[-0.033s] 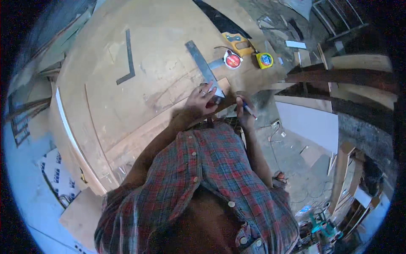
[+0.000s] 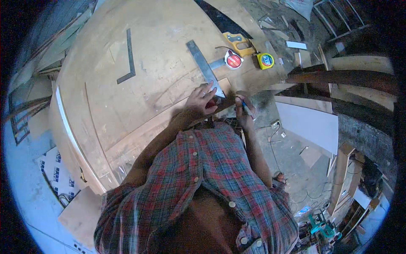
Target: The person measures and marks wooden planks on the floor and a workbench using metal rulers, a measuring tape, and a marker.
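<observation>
My left hand [image 2: 201, 98] is closed over the lower end of a steel try square [image 2: 201, 61], its fingers lying on the blade and around the dark part at the bench edge. That blade slants away across the wooden work top [image 2: 165, 46]. Beside its lower end lies a small pale wood piece [image 2: 227, 86], partly covered by the blade. Just to the right, at the edge, my right hand [image 2: 244, 111] pinches a slim blue-and-white pen [image 2: 247, 108]. The pen's tip is too small to make out.
An L-shaped metal square [image 2: 130, 55] lies farther left. Beyond my hands are a yellow-handled handsaw [image 2: 239, 43], a round red-and-white item [image 2: 233, 60] and a yellow tape measure [image 2: 265, 61]. A white panel [image 2: 308, 122] stands right of the bench, and a green machine [image 2: 322, 228] stands lower right.
My right hand has shifted slightly and the pen in it has turned a little. The left hand stays on the try square.
</observation>
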`<state>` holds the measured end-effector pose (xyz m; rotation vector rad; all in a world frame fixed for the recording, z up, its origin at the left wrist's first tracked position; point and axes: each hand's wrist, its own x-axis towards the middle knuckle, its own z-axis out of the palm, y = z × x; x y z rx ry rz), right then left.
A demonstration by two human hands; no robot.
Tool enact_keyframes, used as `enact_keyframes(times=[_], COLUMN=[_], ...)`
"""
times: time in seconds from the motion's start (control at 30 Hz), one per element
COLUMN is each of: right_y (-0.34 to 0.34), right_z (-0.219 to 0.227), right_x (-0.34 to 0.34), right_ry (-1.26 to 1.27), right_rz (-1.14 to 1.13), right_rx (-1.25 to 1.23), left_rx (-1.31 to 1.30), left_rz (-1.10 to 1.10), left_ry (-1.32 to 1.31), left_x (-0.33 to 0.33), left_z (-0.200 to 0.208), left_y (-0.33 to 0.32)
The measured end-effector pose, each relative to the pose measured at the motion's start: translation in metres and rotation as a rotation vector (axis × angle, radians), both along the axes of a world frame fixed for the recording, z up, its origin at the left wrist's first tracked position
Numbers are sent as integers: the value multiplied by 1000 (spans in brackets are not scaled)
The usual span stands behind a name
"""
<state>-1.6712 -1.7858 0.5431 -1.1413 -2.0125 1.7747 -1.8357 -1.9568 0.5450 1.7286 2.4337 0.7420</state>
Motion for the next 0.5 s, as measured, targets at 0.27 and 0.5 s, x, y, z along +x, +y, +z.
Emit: enact_keyframes(times=[0.27,0.5], right_y=[-15,-21], right_z=[0,-30], right_x=[-34,-46], right_ry=[128,439], right_rz=[220,122], right_rx=[539,32], left_rx=[-119,-178], left_rz=[413,494], left_ry=[-569,-111], left_x=[-25,2], left_z=[-8,20], left_y=[-87,-178])
